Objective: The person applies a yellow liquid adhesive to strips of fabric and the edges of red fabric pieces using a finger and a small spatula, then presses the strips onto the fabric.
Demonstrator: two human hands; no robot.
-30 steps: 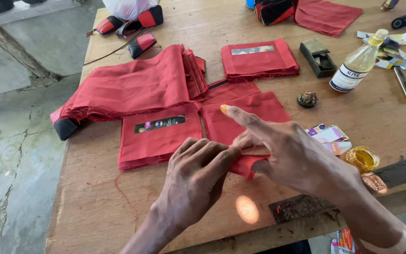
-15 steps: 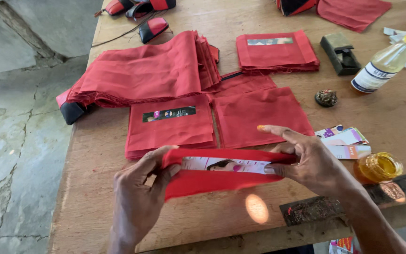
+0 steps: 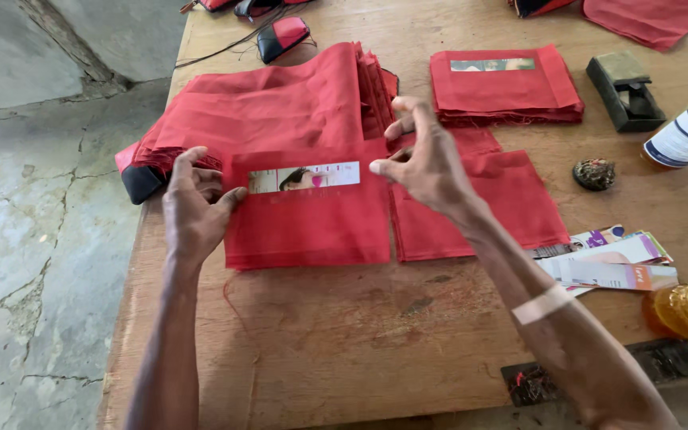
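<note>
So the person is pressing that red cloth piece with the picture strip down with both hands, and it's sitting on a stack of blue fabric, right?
Not quite: the fabric is red, not blue. In the head view the left hand and right hand hold the red cloth piece with its picture strip at its two sides, over a stack of red fabric squares on the wooden table.

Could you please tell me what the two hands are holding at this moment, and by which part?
A red cloth piece bearing a paper strip: the left hand grips its left edge, and the right hand pinches its upper right corner.
</note>
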